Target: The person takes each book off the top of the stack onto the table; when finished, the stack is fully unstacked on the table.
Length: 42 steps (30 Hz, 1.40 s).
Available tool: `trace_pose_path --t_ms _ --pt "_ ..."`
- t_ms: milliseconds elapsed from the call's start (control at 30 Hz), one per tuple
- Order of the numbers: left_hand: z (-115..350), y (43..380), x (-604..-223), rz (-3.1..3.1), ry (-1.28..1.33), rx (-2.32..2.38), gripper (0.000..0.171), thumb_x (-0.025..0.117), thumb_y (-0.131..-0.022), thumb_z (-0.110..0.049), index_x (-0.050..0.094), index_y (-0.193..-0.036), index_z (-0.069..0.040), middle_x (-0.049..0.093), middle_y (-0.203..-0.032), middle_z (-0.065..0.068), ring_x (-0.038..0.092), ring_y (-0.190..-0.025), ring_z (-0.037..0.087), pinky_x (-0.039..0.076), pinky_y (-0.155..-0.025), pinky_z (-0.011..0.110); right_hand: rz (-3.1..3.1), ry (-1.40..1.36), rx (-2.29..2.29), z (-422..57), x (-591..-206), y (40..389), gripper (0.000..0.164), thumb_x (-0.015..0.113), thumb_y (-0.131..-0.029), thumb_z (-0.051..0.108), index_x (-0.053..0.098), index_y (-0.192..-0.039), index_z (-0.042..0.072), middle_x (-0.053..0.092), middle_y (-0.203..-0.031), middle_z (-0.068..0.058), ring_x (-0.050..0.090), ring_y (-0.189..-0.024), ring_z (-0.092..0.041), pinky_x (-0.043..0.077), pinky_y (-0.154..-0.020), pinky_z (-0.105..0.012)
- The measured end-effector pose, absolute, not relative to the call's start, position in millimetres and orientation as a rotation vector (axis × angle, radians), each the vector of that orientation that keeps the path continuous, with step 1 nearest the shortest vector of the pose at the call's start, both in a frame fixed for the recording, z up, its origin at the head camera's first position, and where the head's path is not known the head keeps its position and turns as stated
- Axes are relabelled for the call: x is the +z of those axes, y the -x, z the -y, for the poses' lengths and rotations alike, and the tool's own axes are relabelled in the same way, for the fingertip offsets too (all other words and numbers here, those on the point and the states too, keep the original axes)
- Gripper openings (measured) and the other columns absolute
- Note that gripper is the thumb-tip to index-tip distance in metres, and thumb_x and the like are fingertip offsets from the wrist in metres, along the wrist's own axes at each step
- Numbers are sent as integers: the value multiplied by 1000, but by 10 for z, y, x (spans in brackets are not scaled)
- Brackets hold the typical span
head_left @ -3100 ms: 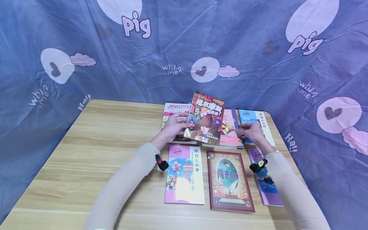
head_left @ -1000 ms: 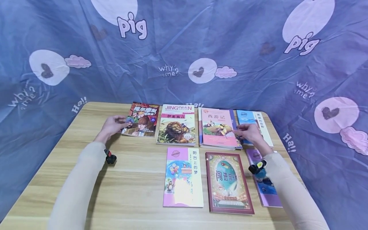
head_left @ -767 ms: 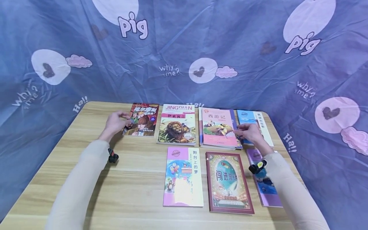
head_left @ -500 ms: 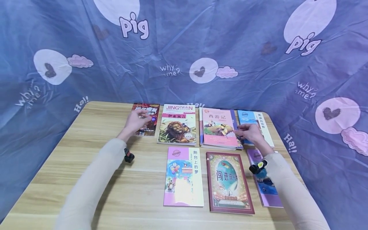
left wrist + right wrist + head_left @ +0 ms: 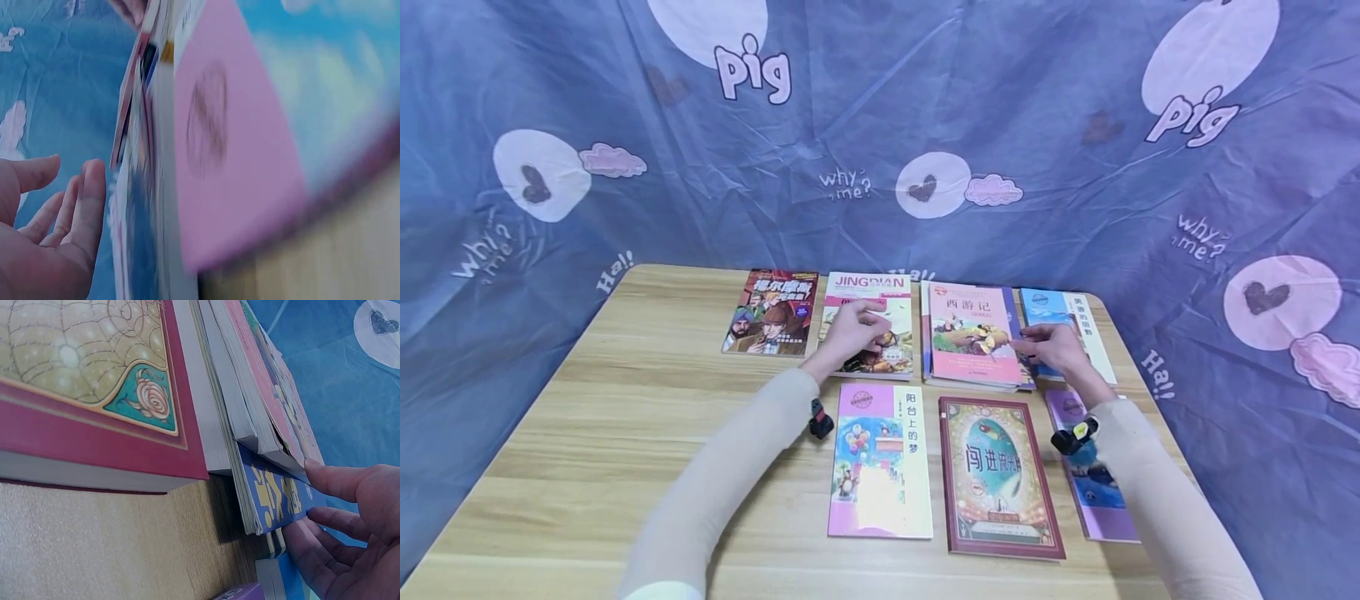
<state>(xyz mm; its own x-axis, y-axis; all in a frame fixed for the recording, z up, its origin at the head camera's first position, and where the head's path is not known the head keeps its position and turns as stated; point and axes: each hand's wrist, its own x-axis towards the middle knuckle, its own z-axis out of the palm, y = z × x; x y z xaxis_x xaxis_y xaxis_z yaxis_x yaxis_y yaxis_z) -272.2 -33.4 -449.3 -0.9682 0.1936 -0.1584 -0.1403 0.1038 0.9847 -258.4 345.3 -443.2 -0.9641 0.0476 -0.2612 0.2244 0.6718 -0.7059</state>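
My left hand (image 5: 852, 333) is over the lion-cover book (image 5: 898, 321), hiding part of its front. In the left wrist view its fingers are parted and hold nothing, apart from the book edges. My right hand (image 5: 1057, 347) is at the right side of a stack topped by a pink book (image 5: 970, 333). The right wrist view shows the thumb touching the pink book's edge, with the other fingers by a blue book (image 5: 275, 494) lower in the stack. A red comic-style book (image 5: 771, 315) lies flat at the far left of the back row.
A blue-and-white book (image 5: 1078, 321) lies behind my right hand. In front are a purple-and-white book (image 5: 880, 417), a dark red book (image 5: 1000, 500) and another purple book (image 5: 1101, 508), partly under my right forearm. A blue curtain (image 5: 775, 225) hangs behind the wooden table (image 5: 625, 433).
My left hand carried the red book from over the back row to the far left, let go of it, then moved right above the lion-cover book. My right hand stayed in place.
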Motion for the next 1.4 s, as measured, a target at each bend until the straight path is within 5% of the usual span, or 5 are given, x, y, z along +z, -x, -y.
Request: trace_pose_path --t_ms 233,600,1067,1400 --pt "-66 2696 -4554 -2048 -78 1932 46 72 -99 -7 58 -143 -1 72 -123 22 76 -80 21 71 -71 30 -2668 -235 -1158 -3457 -4423 2570 67 73 -101 37 54 -147 -8 63 -137 -31 72 -102 -25 69 -85 -32" --pt "-343 2643 -4591 -1962 -13 1914 46 75 -97 -7 61 -140 -2 72 -127 22 78 -100 29 71 -78 31 -2685 -185 -1189 -3448 -4437 2583 62 75 -99 32 58 -143 -9 68 -131 -30 69 -82 -5 67 -77 -25" --pt "-471 2638 -4615 -1985 66 1965 45 80 -91 -2 66 -134 -1 76 -115 18 78 -99 28 71 -79 28 -2661 -210 -1214 -3463 -4429 2581 64 75 -100 32 56 -145 -9 65 -134 -30 68 -81 -2 67 -76 -23" --pt "-552 2613 -4542 -1875 104 2064 46 78 -93 0 64 -136 1 73 -123 19 78 -100 28 71 -78 31 -2658 -219 -1209 -3447 -4411 2571 61 74 -101 30 57 -145 -9 66 -133 -29 68 -86 -6 67 -78 -24"
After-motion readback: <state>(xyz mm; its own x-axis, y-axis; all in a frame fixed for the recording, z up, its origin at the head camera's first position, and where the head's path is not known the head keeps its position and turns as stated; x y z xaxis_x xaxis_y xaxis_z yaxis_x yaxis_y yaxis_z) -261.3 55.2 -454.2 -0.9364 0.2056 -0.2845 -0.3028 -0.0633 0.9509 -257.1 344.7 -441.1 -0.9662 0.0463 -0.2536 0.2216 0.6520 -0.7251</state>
